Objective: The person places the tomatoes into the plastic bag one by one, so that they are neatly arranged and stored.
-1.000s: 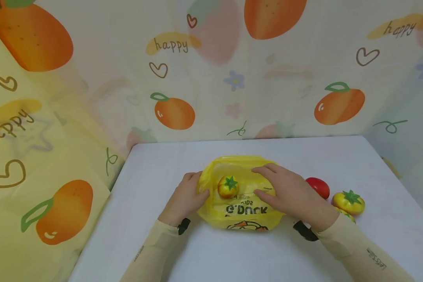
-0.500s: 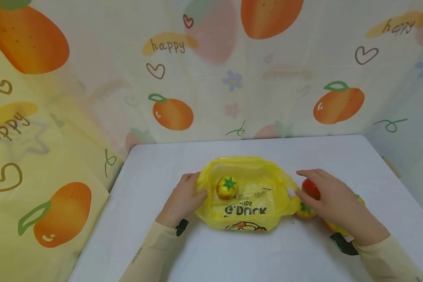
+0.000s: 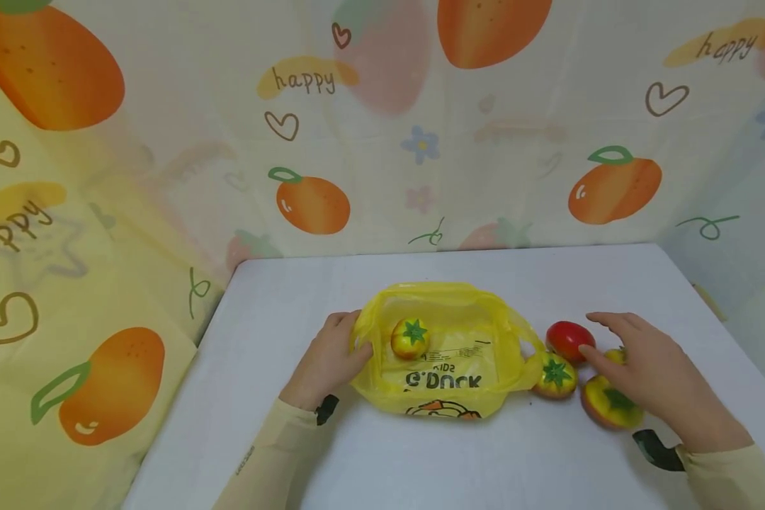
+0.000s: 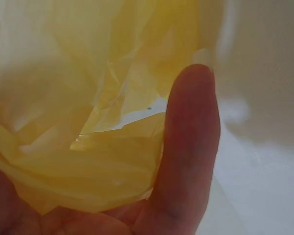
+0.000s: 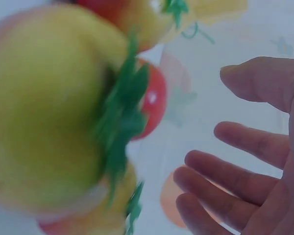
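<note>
On our bench point(image 3: 459, 464), our left hand point(image 3: 324, 363) pinches the bag point(image 3: 462, 340) at left; our right hand point(image 3: 659, 375) hovers spread beside fruits point(image 3: 556, 377).

A thin yellow plastic bag point(image 3: 446, 397) with black lettering sits open about midway between the table's point(image 3: 421, 467) left and right edges. One yellow fruit point(image 3: 411, 341) rests inside, green leaves upward. Toward the right edge lie a smooth red oval fruit point(image 3: 569, 340), a leafy yellow one point(image 3: 556, 379) beside the bag, another point(image 3: 605, 409) farther from the far edge, and a partly hidden fourth point(image 3: 617, 355).
</note>
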The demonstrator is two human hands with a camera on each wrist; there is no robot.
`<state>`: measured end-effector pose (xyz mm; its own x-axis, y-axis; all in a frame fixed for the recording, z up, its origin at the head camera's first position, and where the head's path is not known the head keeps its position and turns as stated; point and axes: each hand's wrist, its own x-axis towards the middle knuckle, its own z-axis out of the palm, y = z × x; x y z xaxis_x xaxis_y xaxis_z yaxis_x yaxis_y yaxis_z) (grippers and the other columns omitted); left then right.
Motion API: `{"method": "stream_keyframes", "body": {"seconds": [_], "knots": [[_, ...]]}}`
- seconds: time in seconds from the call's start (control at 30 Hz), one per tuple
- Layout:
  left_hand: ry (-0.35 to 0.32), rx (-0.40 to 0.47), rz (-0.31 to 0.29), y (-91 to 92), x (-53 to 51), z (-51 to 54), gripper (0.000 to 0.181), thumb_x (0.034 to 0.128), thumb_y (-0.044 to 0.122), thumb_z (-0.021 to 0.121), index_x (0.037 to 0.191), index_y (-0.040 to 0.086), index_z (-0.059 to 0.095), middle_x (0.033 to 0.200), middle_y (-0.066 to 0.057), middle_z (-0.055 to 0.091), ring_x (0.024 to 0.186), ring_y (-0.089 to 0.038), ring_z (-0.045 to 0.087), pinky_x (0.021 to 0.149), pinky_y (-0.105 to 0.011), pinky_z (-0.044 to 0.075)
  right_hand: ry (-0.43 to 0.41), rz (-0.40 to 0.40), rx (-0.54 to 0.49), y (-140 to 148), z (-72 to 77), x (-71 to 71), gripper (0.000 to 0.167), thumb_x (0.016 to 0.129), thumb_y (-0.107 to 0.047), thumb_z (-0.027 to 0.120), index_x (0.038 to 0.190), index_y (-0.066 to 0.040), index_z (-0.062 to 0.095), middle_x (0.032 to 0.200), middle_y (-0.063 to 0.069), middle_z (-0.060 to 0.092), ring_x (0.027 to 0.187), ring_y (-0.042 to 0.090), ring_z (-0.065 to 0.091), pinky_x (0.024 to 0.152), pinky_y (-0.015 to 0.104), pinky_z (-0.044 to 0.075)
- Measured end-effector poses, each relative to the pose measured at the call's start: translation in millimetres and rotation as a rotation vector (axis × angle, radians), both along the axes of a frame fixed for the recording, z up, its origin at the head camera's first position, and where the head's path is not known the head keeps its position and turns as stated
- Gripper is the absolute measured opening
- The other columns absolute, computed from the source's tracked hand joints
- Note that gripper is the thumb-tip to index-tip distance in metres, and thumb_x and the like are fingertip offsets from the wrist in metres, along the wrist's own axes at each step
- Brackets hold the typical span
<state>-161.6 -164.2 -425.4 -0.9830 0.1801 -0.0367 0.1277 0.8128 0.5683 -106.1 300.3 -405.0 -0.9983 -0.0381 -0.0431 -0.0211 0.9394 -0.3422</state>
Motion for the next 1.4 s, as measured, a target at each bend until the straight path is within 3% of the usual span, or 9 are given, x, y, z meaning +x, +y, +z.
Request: {"method": "stream_keyframes", "body": {"seconds": [0.33, 0.5, 0.83, 1.4], "knots": [[-0.003, -0.009, -0.014, 1.6, 0.2, -0.4, 0.063, 0.1019, 0.028, 0.064, 0.159, 0.005, 0.052, 0.155, -0.022, 0.053, 0.134, -0.038, 0.062, 0.115, -0.056, 0.052, -0.146, -0.079, 0.028, 40, -14.2, -2.3, 0.086, 0.095, -0.058, 0.075, 0.149, 0.005, 0.052, 0.147, 0.045, 0.043, 0.127, 0.065, 0.044, 0.097, 0.083, 0.046], [-0.008, -0.005, -0.016, 1.6, 0.5, -0.5, 0.063, 0.1022, 0.029, 0.064, 0.160, 0.005, 0.051, 0.156, -0.022, 0.052, 0.134, -0.038, 0.061, 0.116, -0.056, 0.052, -0.223, -0.098, 0.023, 44, -16.8, -4.2, 0.095, 0.093, -0.068, 0.072, 0.149, 0.006, 0.052, 0.146, 0.047, 0.042, 0.126, 0.066, 0.043, 0.094, 0.082, 0.048], [-0.002, -0.001, -0.021, 2.4, 0.4, -2.0, 0.063, 0.1026, 0.029, 0.064, 0.160, 0.007, 0.050, 0.156, -0.022, 0.052, 0.134, -0.038, 0.062, 0.115, -0.057, 0.052, -0.313, -0.126, 0.013, 45, -20.0, -10.2, 0.104, 0.090, -0.075, 0.070, 0.148, 0.009, 0.050, 0.142, 0.046, 0.048, 0.119, 0.063, 0.048, 0.090, 0.078, 0.053], [-0.011, -0.019, -0.014, 3.9, 1.0, -2.4, 0.065, 0.1029, 0.032, 0.066, 0.160, 0.007, 0.050, 0.156, -0.021, 0.052, 0.133, -0.037, 0.062, 0.115, -0.055, 0.052, -0.286, -0.115, 0.017, 43, -23.3, -7.5, 0.096, 0.092, -0.072, 0.070, 0.141, 0.010, 0.054, 0.134, 0.042, 0.058, 0.105, 0.053, 0.056, 0.084, 0.070, 0.057]]}}
